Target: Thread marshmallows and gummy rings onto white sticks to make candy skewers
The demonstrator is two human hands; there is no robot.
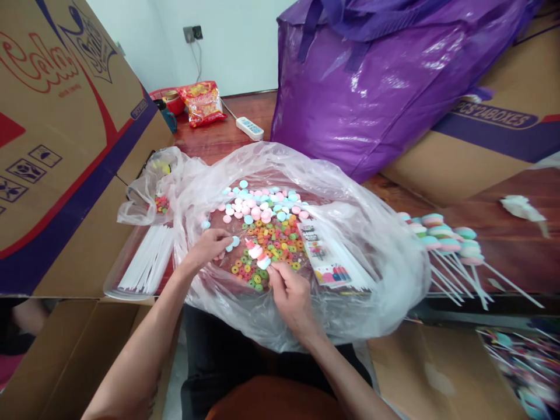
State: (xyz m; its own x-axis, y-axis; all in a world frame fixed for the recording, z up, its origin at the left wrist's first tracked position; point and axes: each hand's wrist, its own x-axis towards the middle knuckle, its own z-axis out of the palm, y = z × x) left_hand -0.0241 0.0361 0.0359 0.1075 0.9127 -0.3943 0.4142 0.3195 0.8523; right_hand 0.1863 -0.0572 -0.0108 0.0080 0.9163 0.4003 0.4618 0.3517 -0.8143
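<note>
A large clear plastic bag lies open in front of me, holding pink, white and blue round candies and small coloured ring candies. My left hand is inside the bag, pinching a pale blue round candy. My right hand is closed on a stick with several pink, white and blue candies threaded on it, held just above the ring candies. A printed flat packet rests in the bag to the right of my hands.
White sticks lie in a clear tray at left. Finished candy sticks lie on the wooden table at right. A purple bag and cardboard boxes surround the spot. A power strip and a red snack packet lie farther back.
</note>
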